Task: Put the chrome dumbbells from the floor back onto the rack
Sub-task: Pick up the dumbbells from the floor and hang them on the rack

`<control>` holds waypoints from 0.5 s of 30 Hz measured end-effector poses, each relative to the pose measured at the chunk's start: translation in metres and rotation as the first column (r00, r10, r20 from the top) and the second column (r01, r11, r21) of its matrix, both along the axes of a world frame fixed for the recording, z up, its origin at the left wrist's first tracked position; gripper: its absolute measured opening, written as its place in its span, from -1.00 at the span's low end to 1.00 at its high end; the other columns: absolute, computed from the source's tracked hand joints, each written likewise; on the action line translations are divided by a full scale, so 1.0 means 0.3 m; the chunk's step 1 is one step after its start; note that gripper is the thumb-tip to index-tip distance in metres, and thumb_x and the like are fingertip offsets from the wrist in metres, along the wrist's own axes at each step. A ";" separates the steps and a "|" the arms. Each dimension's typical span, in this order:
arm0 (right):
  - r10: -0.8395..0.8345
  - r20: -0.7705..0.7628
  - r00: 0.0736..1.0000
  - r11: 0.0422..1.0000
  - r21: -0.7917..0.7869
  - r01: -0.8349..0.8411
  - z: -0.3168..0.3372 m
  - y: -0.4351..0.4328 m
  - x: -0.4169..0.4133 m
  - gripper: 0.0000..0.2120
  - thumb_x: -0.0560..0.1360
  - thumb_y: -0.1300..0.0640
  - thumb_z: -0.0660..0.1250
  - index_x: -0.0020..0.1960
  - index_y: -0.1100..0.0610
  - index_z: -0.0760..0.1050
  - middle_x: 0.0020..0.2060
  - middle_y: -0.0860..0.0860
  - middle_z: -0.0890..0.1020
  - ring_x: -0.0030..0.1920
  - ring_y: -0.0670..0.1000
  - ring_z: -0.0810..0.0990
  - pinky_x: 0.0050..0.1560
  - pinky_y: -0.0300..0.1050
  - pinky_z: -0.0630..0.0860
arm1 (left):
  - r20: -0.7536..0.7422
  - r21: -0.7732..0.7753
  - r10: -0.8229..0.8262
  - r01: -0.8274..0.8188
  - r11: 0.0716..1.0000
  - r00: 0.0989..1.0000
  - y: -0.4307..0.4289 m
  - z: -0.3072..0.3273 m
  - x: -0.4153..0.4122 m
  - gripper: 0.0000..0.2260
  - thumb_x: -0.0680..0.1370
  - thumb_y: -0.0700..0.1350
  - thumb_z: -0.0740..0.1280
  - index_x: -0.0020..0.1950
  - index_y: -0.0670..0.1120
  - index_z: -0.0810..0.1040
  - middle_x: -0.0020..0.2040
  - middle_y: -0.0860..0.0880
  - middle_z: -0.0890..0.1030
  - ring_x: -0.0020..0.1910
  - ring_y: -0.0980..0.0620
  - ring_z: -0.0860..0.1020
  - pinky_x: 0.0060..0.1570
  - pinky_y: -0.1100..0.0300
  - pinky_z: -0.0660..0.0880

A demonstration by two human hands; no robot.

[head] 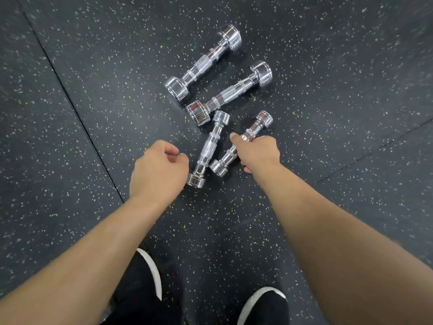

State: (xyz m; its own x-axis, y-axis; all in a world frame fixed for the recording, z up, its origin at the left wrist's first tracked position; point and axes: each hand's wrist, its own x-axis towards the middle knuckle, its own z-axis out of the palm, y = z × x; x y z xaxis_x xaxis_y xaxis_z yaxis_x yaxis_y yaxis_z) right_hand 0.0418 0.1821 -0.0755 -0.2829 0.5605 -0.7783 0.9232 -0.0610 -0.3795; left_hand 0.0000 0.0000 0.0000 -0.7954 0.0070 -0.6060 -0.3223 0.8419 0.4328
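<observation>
Right hand [256, 153] grips a small chrome dumbbell [253, 130], its axis running near-left to far-right. Left hand [159, 170] is curled, empty.

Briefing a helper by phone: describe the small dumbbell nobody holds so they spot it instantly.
On the speckled black floor, two large dumbbells lie farther off, two small ones near the hands. Take the small dumbbell between the hands: unlike its twin, held by the right hand, it lies free beside the left hand.
</observation>
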 end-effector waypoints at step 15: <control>-0.245 -0.153 0.957 0.962 -0.162 0.220 -0.035 0.027 -0.001 -0.82 0.50 -0.01 0.31 -0.14 0.10 0.43 -0.34 0.01 0.50 -0.30 0.07 0.48 -0.10 0.06 0.63 | 0.109 -0.046 -0.198 0.204 0.978 0.974 0.191 -0.233 -0.035 -0.66 0.59 0.15 0.38 0.21 -0.04 0.44 0.04 -0.02 0.54 0.03 -0.11 0.50 -0.02 0.10 0.41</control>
